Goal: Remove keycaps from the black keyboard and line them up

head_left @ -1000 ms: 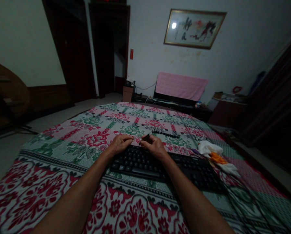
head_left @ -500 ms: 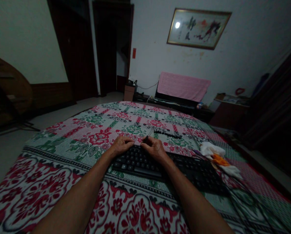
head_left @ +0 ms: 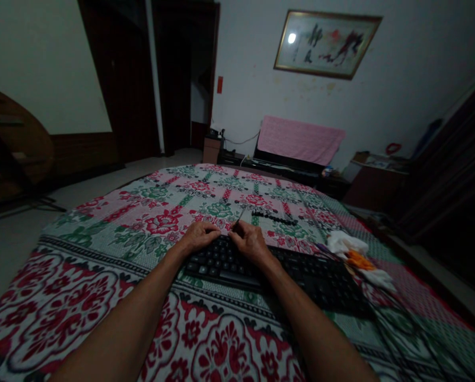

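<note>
A black keyboard (head_left: 309, 278) lies on a floral cloth (head_left: 102, 276) that covers the table in front of me. My left hand (head_left: 199, 235) rests curled at the keyboard's far left edge, fingers closed against it. My right hand (head_left: 250, 241) is closed on a thin dark tool (head_left: 240, 217) whose tip points up and away, right beside the left hand over the keyboard's top row. What the left fingers pinch, if anything, is hidden.
A row of dark small pieces (head_left: 275, 218) lies on the cloth beyond my hands. White and orange cloths (head_left: 354, 257) sit to the right of the keyboard, with cables near them. A pink-covered cabinet (head_left: 299, 140) and a framed picture (head_left: 325, 43) stand at the far wall.
Both hands have stayed at the keyboard's far left edge. The right hand has drawn slightly closer to the left, and the tool now stands more upright. My view shifted a little.
</note>
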Available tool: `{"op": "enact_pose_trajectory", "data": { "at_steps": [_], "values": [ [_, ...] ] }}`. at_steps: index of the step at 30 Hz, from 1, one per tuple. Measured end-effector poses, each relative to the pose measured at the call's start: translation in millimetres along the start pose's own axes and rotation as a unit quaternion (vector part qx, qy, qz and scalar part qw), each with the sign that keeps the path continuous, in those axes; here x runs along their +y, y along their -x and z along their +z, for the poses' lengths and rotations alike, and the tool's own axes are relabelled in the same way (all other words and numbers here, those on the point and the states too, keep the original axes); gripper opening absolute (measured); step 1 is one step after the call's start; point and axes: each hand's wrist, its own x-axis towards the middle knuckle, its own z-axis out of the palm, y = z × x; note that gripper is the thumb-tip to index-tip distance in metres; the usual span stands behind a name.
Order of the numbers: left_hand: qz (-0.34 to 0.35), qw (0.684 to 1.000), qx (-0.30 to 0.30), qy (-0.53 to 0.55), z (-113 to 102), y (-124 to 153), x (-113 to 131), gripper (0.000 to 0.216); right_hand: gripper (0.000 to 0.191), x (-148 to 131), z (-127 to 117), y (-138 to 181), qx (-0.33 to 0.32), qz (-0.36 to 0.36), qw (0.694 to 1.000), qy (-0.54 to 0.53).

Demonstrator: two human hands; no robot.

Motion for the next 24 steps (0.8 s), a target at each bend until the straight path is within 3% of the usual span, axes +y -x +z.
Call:
{"op": "enact_pose_trajectory", "data": {
  "at_steps": [9,17,24],
  "values": [
    [0.002,1.000,0.001,0.012,2.7,-0.8,-3.8,0.029,0.012,-4.8,-6.5,-1.7,-0.026,-0.005,0.999,-0.032],
    [-0.002,1.000,0.001,0.028,2.1,0.4,-3.3,0.027,0.013,4.1,-0.7,-10.9,-0.027,0.091,0.993,-0.066],
    [0.001,1.000,-0.001,0.016,2.6,-0.9,-5.1,0.028,0.014,0.1,-3.1,-5.0,-0.026,-0.002,0.999,-0.046]
  ]
}}
